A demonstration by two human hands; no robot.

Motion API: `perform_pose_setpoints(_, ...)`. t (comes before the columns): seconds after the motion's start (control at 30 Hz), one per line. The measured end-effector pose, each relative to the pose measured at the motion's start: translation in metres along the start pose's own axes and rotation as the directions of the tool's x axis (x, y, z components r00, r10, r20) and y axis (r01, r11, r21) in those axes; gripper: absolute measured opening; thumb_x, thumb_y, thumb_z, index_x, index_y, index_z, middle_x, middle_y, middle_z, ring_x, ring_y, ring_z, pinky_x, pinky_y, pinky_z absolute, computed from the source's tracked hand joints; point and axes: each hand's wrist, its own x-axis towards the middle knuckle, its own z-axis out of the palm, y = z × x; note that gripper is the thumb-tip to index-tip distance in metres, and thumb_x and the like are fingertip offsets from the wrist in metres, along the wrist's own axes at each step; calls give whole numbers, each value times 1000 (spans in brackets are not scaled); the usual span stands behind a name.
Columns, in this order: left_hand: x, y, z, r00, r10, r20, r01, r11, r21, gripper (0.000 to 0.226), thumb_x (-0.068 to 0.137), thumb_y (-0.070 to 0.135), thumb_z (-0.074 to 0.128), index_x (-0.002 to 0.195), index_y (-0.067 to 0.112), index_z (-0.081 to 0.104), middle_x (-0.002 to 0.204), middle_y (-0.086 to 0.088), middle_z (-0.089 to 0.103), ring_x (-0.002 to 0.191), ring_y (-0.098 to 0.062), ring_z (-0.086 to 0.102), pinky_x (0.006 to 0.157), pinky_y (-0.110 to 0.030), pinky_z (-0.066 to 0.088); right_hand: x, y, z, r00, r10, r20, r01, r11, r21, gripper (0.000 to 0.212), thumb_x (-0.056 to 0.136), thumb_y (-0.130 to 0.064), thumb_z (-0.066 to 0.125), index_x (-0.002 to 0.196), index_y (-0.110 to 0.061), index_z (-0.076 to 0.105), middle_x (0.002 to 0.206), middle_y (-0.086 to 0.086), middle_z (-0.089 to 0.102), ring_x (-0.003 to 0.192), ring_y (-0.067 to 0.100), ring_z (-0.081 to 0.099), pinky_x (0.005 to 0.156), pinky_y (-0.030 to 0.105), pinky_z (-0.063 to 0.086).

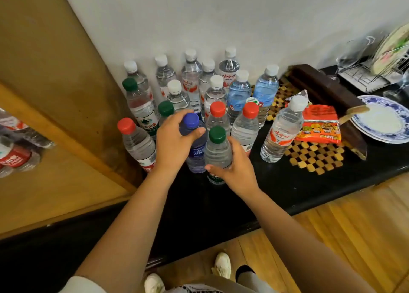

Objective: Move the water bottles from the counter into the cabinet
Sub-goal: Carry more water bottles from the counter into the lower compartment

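At far left, more bottles (15, 157) lie on their sides inside the wooden cabinet (55, 193). Right of it, a crowd of water bottles (192, 82) stands upright on the black tabletop (287, 182) against the white wall. A red-capped bottle (137, 144) stands at the front left of the group. Beside it, the left hand (171, 146) grips the blue-capped bottle (194, 146) near its neck, fingers (177, 115) curled over the cap and thumb against its front. Touching that bottle, the green-capped bottle (218, 153) is held low on its body by the right hand (236, 168), fingers wrapped round it. Further right, a white-capped bottle (281, 131) stands apart on a woven mat (316, 157), next to a snack packet (318, 124) and a blue-patterned plate (380, 120).
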Motion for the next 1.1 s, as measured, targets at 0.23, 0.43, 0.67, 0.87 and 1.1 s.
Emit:
perform_pose_setpoints(0.23, -4, -2, -20, 960, 22, 280, 8, 994, -107, 40, 78, 6, 70, 113, 22, 60, 107, 16, 61, 104, -3, 56, 97, -25, 43, -5, 8, -24, 992, 1, 130, -4, 1000, 27, 73, 67, -26, 81, 123, -48, 40, 122, -17, 56, 114, -3, 52, 94, 19, 45)
perform_pose_setpoints(0.43, -11, -7, -54, 843, 78, 533, -13, 992, -124, 41, 78, -1, 67, 108, 26, 60, 113, 15, 61, 110, 0, 56, 93, -12, 43, -10, 10, -41, 967, 45, 251, -34, 998, -47, 74, 63, -19, 82, 113, -56, 43, 112, -22, 61, 107, -9, 55, 89, 17, 45)
perform_pose_setpoints(0.67, -19, -6, -83, 546, 75, 835, 95, 984, -150, 47, 75, -12, 65, 106, 23, 63, 118, 9, 65, 115, -5, 57, 91, -15, 46, -13, 8, -42, 954, 60, 292, -39, 996, -77, 79, 61, -21, 84, 129, -32, 44, 114, -20, 59, 110, -5, 53, 97, 28, 45)
perform_pose_setpoints(0.87, -47, -25, -78, 655, -6, 756, 298, 921, -250, 54, 73, 4, 68, 122, 22, 54, 129, 10, 57, 123, -8, 52, 98, -21, 45, -18, 5, -36, 962, 53, 267, -33, 996, -77, 76, 61, -27, 84, 122, -44, 42, 115, -26, 56, 111, -5, 52, 97, 29, 45)
perform_pose_setpoints(1.1, -96, -55, -44, 779, -173, 602, 400, 878, -264, 76, 59, -22, 72, 121, 13, 44, 113, 3, 58, 103, 0, 59, 88, -13, 46, -41, -5, -9, 958, 25, 286, -1, 996, -85, 72, 59, -39, 82, 121, -40, 47, 115, -21, 61, 108, -5, 56, 94, 29, 49)
